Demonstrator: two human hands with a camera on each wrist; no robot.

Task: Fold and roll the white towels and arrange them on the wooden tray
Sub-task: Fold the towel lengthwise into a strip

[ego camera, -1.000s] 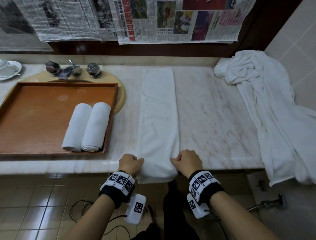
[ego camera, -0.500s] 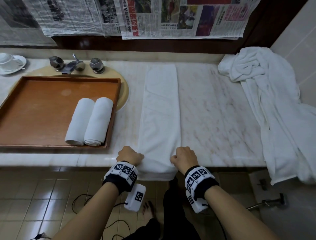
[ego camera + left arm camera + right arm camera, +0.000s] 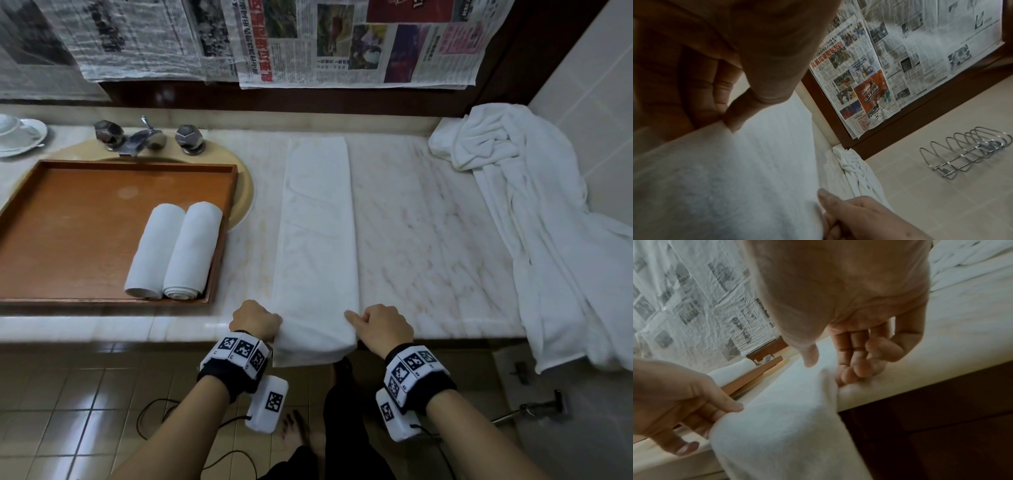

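- Two rolled towels [image 3: 174,251] lie side by side in the wooden tray [image 3: 68,240].
- Left hand [image 3: 255,320] pinches the folded towel's [image 3: 317,240] near left edge on the marble counter [image 3: 428,240].
- Right hand [image 3: 385,327] pinches the right edge.

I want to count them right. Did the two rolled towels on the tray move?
No. The rolled towels lie in the same spot, against the wooden tray's right rim near its front corner.

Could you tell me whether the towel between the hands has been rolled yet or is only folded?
Only folded: the towel lies flat as a long strip on the counter, its near end hanging over the edge, no roll started.
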